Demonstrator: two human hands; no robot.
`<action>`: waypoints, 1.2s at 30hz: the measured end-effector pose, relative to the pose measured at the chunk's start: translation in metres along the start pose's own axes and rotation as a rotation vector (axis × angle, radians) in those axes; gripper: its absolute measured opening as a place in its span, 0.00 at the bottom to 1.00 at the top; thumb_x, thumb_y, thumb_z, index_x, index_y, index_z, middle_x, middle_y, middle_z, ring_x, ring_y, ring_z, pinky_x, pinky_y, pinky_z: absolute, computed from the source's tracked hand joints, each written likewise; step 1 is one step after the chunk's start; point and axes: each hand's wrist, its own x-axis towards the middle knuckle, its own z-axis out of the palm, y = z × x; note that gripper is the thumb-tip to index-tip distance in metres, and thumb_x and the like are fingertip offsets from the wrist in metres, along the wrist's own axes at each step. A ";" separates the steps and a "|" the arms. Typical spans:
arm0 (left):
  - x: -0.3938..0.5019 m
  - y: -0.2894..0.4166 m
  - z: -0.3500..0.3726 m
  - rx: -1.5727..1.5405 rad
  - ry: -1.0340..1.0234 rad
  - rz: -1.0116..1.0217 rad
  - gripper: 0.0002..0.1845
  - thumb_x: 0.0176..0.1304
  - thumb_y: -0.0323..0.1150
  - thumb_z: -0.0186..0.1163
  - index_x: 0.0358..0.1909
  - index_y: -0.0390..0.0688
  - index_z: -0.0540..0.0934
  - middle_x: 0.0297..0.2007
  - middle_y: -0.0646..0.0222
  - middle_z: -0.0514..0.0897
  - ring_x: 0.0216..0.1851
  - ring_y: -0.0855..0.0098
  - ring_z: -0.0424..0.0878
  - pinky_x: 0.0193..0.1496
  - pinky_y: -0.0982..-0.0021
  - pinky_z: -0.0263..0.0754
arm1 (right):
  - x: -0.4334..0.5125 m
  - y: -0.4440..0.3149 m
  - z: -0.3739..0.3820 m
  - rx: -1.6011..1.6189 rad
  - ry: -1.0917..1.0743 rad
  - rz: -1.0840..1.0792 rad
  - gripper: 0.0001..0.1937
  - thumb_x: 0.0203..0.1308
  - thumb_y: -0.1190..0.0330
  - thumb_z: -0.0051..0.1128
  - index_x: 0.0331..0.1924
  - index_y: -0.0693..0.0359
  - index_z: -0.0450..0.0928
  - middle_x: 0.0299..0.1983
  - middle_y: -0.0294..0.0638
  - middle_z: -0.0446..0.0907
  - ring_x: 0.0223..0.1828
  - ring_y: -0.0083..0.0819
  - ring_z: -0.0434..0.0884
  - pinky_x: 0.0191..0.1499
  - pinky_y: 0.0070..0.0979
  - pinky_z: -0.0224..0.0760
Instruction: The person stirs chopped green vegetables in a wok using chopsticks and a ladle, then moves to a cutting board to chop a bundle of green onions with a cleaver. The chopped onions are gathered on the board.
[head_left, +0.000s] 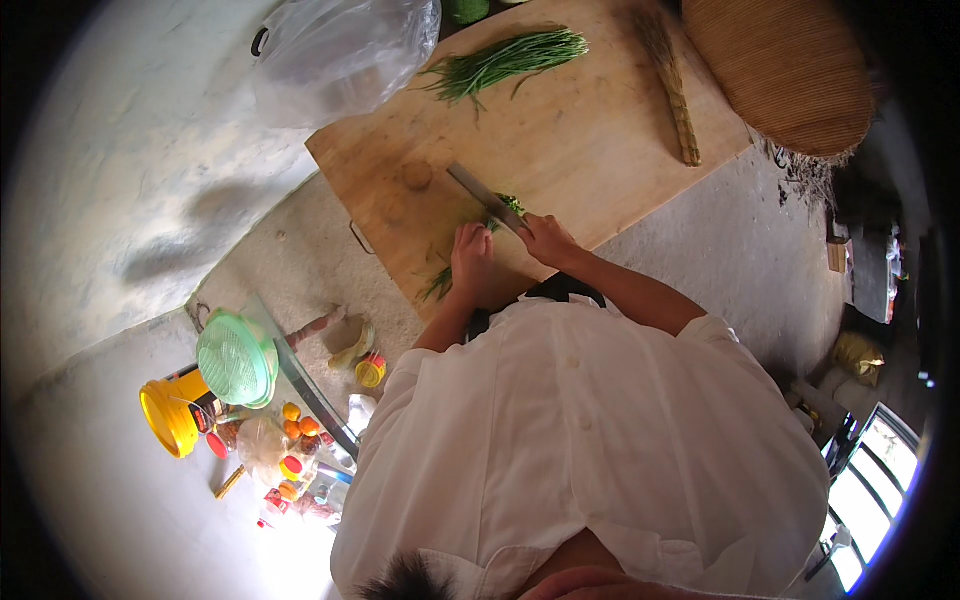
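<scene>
My right hand (549, 240) grips the handle of a broad-bladed kitchen knife (484, 196), whose blade points up and to the left over a wooden board (592, 142). Cut green pieces (511, 202) lie beside the blade. Close to the knife, my left hand (473, 251) rests with curled fingers on a bunch of thin green stalks (440, 283), which shows on both sides of it; the part beneath is hidden. Farther up the board lies a larger bundle of long green stalks (510, 60).
A clear plastic bag (345, 64) overlaps the board's upper left. A straw whisk (675, 105) and a round woven lid (787, 71) are at the upper right. Green baskets (236, 360), a yellow bucket (166, 420) and oranges (308, 427) stand at the lower left.
</scene>
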 end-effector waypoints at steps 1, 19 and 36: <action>0.000 0.001 0.000 -0.001 0.010 0.001 0.02 0.65 0.23 0.61 0.37 0.37 0.81 0.43 0.57 0.82 0.46 0.51 0.79 0.49 0.54 0.77 | -0.002 0.000 -0.002 0.017 0.016 0.018 0.11 0.71 0.64 0.56 0.41 0.65 0.76 0.25 0.63 0.80 0.32 0.68 0.82 0.36 0.58 0.76; 0.000 0.002 -0.003 -0.006 -0.037 -0.045 0.03 0.66 0.24 0.60 0.39 0.38 0.82 0.44 0.59 0.82 0.47 0.52 0.79 0.51 0.55 0.78 | -0.021 -0.019 -0.007 -0.336 -0.145 -0.038 0.09 0.71 0.65 0.51 0.40 0.64 0.74 0.28 0.61 0.84 0.33 0.64 0.86 0.38 0.59 0.78; -0.001 0.002 -0.004 -0.022 0.000 -0.023 0.02 0.65 0.24 0.61 0.38 0.38 0.82 0.43 0.58 0.82 0.47 0.52 0.80 0.49 0.55 0.78 | -0.011 -0.005 -0.008 -0.042 -0.063 -0.009 0.12 0.72 0.61 0.55 0.40 0.64 0.77 0.29 0.62 0.82 0.33 0.67 0.82 0.38 0.60 0.74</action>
